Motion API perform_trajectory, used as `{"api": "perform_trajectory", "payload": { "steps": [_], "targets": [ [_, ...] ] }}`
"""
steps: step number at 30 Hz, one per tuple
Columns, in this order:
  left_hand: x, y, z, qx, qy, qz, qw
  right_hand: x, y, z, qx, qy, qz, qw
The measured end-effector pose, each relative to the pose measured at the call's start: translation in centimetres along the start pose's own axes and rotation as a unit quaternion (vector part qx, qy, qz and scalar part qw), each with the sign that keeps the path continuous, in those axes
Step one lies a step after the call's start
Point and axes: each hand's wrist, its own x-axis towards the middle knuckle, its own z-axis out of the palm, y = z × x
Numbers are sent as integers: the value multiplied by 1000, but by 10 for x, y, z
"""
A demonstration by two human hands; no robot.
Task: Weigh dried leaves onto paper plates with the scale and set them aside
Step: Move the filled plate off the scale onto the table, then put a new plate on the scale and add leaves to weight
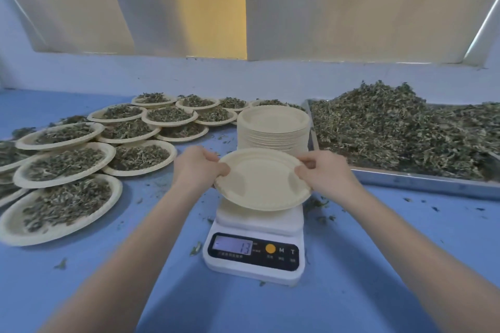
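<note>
Plenty left: well right of the grip and beyond it, a metal tray (422, 180) heaped high with loose dried leaves (392, 130), barely dented as far as can be judged. Plenty done too: left of the grip and beyond it, a spread of filled plates (62, 205) covering that side of the blue table (365, 265), overlapping one another, each carrying a mound of leaves; more than a dozen in sight, some running off the left edge, so no firm count. Just beyond the grip, a tall stack of empty plates (273, 127), many portions still to go by the look of it.

Directly under the grip, the white scale (255, 249), display reading 13, so apparently loaded by the plate's near edge or not yet zeroed; cannot tell which. In the grip itself, one empty paper plate (262, 181), tilted, near rim low over the platform, far rim raised. Left hand (201, 167) pinching the left rim, thumb on top; right hand (323, 170) pinching the right rim likewise. Not yet settled flat, nothing on it.

Current step, by judgement: seating a fresh plate for the next portion. Remaining for this round: lay flat, tare, add leaves from the tray, read, move over to the filled group. Scattered leaf crumbs (61, 264) lying around the scale.
</note>
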Motion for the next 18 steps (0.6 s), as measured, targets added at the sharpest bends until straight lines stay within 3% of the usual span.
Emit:
{"api": "perform_trajectory", "payload": {
  "steps": [6,10,14,18],
  "targets": [
    [2,-19,10,4,-36,-45,998,8,18,17,-7,-16,17,1000],
    [-6,-30,11,-109,-73,-84,988,7,26,23,106,3,74,992],
    [-9,-37,12,-231,-61,-117,964,0,29,29,202,25,95,975],
    [-12,-42,9,-258,-65,-101,959,-2,31,29,231,25,90,968]
  ]
}}
